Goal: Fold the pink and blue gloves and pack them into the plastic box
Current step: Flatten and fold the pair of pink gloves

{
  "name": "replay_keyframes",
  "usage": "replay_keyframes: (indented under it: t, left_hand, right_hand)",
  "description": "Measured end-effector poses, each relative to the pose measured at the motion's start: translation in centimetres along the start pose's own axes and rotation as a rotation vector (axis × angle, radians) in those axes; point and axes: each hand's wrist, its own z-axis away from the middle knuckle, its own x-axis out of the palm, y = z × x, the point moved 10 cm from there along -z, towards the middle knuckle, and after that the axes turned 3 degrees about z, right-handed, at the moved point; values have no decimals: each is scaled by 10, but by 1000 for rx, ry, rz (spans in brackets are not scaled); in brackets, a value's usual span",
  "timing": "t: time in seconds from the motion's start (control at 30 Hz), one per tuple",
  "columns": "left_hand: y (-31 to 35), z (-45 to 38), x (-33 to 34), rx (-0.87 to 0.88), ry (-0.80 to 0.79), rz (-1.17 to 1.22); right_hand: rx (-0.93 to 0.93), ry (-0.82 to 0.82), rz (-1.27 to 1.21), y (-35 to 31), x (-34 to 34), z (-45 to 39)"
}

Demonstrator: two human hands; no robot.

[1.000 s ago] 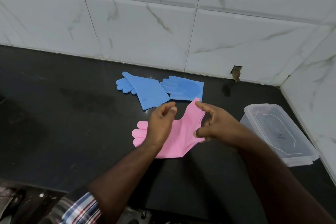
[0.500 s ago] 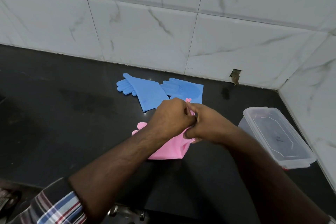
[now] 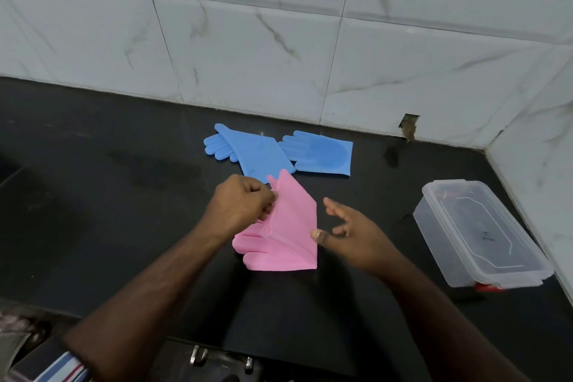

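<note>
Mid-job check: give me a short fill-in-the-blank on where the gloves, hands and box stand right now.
1. The left hand pinches the ____ glove by its raised edge.
2. The right hand has its fingers spread and holds ____.
3. The two blue gloves lie flat between the pink glove and the ____ wall.
4. The lid of the plastic box at the right is ____.

Missing words: pink; nothing; tiled; on

Box (image 3: 483,236) right of gloves (image 3: 279,152) — apart
</note>
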Motion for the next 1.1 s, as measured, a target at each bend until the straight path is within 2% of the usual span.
replay_keyframes:
  t: [0.23,0.57,0.77,1.1]
  left_hand:
    - [-54,-8,-19,-106,37,27]
    - [-106,-13,-17,-196,67,-20]
    - [-120,-16,-16,-187,86,-59]
    - [-132,-21,-12,-199,86,-103]
  right_hand:
    - [-147,51,207,-1,43,-13]
    - [-108,21,533,5,76,-24]
    - [-98,87,489,11,72,-28]
    - [-92,116,587,11,78,-32]
